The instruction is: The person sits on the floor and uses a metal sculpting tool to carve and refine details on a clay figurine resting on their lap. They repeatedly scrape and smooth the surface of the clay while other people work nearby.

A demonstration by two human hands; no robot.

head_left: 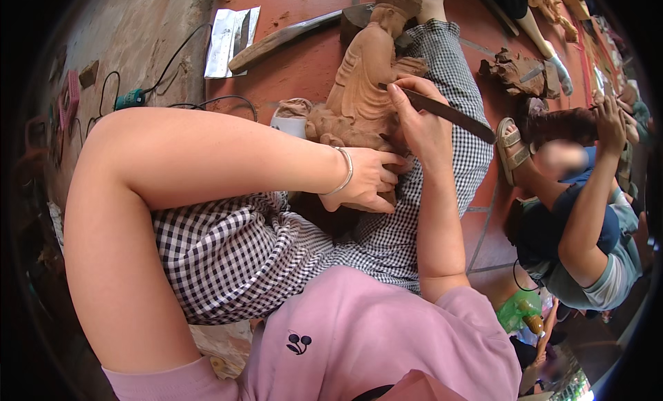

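Wood, pale reddish-brown and unpainted, makes up the carved figure statue lying across the person's lap on black-and-white checked trousers. It looks dense, stiff and fairly heavy for its bulk, with a dry matt surface that should not slip. The broad base and the thick torso seem the safest places to hold; the thin carved folds and the head end look easier to chip. The left hand, wearing a silver bangle, has its fingers curled around the statue's base, steadying it. The right hand has its fingers closed on a long dark flat carving tool, whose tip touches the figure's side.
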